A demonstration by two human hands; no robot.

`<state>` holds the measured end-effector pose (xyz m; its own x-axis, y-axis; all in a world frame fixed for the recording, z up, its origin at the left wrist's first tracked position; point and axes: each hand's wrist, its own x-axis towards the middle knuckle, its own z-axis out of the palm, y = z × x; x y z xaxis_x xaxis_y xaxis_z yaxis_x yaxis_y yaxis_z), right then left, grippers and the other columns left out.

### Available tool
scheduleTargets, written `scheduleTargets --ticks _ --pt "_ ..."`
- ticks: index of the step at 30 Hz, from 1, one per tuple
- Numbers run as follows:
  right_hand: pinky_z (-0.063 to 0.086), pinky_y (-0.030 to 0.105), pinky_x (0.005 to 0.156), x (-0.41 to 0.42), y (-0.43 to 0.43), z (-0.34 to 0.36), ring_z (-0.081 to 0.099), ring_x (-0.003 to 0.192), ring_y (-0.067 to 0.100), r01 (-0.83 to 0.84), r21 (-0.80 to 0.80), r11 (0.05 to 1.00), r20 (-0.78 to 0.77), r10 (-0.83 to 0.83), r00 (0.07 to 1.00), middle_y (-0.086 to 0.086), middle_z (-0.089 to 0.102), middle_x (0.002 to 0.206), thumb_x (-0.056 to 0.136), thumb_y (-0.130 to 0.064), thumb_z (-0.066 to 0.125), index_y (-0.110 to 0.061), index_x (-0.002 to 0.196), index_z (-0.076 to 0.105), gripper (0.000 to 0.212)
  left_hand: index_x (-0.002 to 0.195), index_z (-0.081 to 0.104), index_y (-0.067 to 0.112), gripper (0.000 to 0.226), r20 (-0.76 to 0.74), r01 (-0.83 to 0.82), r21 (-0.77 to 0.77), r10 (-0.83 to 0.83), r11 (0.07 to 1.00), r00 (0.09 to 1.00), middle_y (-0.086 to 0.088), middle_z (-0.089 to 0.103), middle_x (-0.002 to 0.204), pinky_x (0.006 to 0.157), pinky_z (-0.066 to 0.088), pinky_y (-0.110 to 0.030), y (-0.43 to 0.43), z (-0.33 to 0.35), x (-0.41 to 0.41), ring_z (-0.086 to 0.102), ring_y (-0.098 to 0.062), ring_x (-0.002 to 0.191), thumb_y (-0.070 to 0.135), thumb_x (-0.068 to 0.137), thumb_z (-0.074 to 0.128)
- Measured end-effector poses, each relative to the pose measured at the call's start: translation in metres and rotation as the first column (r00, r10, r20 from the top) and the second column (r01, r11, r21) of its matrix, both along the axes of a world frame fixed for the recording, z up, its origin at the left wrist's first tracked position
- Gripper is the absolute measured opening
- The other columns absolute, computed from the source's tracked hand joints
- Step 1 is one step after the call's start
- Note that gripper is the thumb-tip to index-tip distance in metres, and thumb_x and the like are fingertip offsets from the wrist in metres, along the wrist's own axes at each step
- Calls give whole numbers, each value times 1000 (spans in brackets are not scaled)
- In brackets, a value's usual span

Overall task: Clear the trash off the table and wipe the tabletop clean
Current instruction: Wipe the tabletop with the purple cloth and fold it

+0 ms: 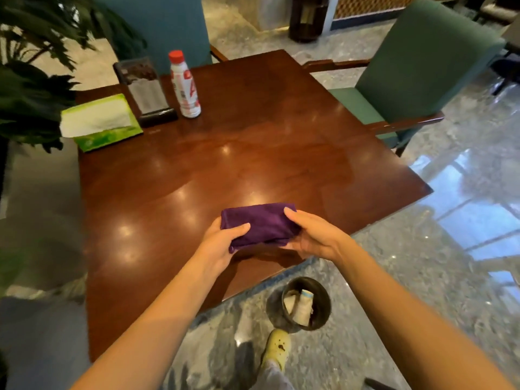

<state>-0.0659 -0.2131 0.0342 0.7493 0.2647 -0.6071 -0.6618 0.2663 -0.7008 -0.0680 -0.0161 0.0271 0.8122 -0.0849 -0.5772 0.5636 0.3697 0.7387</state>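
Observation:
A folded purple cloth (263, 223) is held just above the near edge of the glossy brown wooden table (253, 142). My left hand (222, 240) grips its left end, thumb on top. My right hand (309, 235) holds its right end from the side and below. On the floor under the table's near corner stands a dark round trash bin (320, 313) with crumpled paper and a small tube inside.
At the table's far left stand a green tissue box (112, 136), a dark menu stand (146, 91) and a white bottle with a red cap (184, 85). A green armchair (422, 68) is at the right, plants (31, 88) at the left. My shoe (277, 347) is beside the bin.

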Motion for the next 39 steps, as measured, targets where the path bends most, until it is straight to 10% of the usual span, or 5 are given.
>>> scheduleTargets --ticks 11,19,27,34,39 --pt "59 23 56 48 -182 -14 69 55 10 403 -220 888 23 -409 912 3 74 61 86 7 57 -4 87 65 13 116 58 8 33 -183 195 -152 -222 969 958 -11 68 102 70 57 -32 -188 -26 72 68 -20 86 -5 86 57" --pt "53 14 44 88 -292 -19 63 42 2 478 -534 698 110 -503 857 -5 69 49 83 9 59 4 119 60 37 122 55 5 36 -221 313 37 -298 949 929 -7 62 113 67 55 -31 -312 -37 102 63 -20 89 5 86 63" --pt "50 30 83 108 -334 -34 63 96 23 485 -738 469 280 -441 853 9 67 109 88 -7 61 -5 120 64 32 105 53 4 23 -115 393 320 -377 862 919 -10 59 102 77 59 -41 -372 -49 123 64 -28 90 13 86 63" --pt "28 42 111 96 -335 -50 37 132 36 140 -989 38 144 189 971 16 41 147 88 -37 61 -8 143 35 68 135 41 20 47 105 252 914 -787 316 608 -5 37 135 98 38 -34 -371 -55 114 34 -26 126 21 90 57" --pt "17 43 119 83 -328 -68 10 146 33 -31 -999 -12 -33 324 945 10 12 160 87 -47 57 -13 150 23 79 135 43 16 45 149 267 894 -801 359 579 -3 40 134 97 39 -31 -375 -65 113 36 -23 124 15 91 55"
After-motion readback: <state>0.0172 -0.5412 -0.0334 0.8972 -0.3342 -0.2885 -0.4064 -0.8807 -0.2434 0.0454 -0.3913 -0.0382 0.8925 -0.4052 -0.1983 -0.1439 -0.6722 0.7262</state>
